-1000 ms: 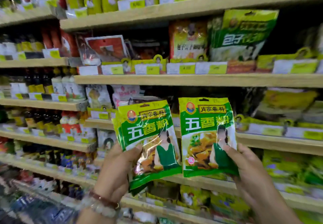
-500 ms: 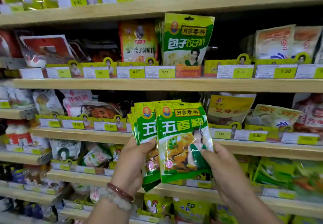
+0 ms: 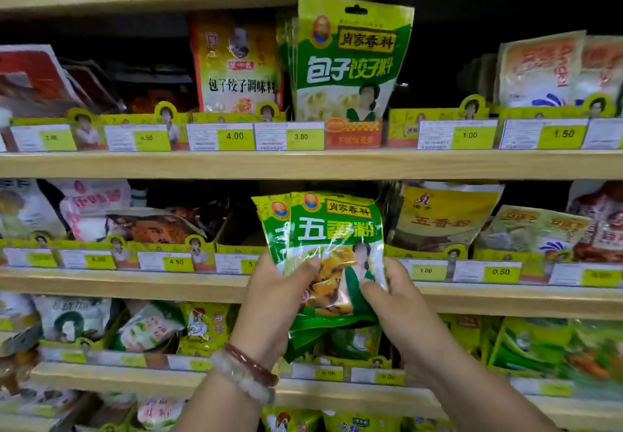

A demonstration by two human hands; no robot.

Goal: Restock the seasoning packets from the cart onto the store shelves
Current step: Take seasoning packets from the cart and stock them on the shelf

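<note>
Wooden store shelves [image 3: 303, 163] fill the whole view, four tiers of pale boards stocked with seasoning bags and fronted by yellow-green price tags [image 3: 235, 136] reading 4.00, 3.00, 1.00, 1.50 and more. On the upper stocked tier, toward 12 o'clock, a tall green dumpling-seasoning bag [image 3: 350, 61] stands upright in front of others of its kind, with a yellow bag [image 3: 236, 64] just beside it at its 9 o'clock. At 3 o'clock on the tier below, a yellow five-spice bag [image 3: 438, 216] leans back in its tray, pale packets to its right. At 9 o'clock, white and pink bags [image 3: 91, 202] lie tilted over a dark brown one.

At centre, a person holds a small stack of green seasoning packets [image 3: 333, 239] upright in front of the middle tier, the top edges just under the board above, the front packet overlapping one behind that peeks out at its 9 o'clock. The lower edges of the stack fan out and crumple below the palms. The left hand [image 3: 273, 303] grips the stack from the left, thumb pressed on the front face and fingers curled behind. The right hand [image 3: 401, 300] grips the right edge, thumb across the lower front. Two bead bracelets [image 3: 249, 371], one dark red and one pale, circle the left wrist at 6 o'clock.
</note>
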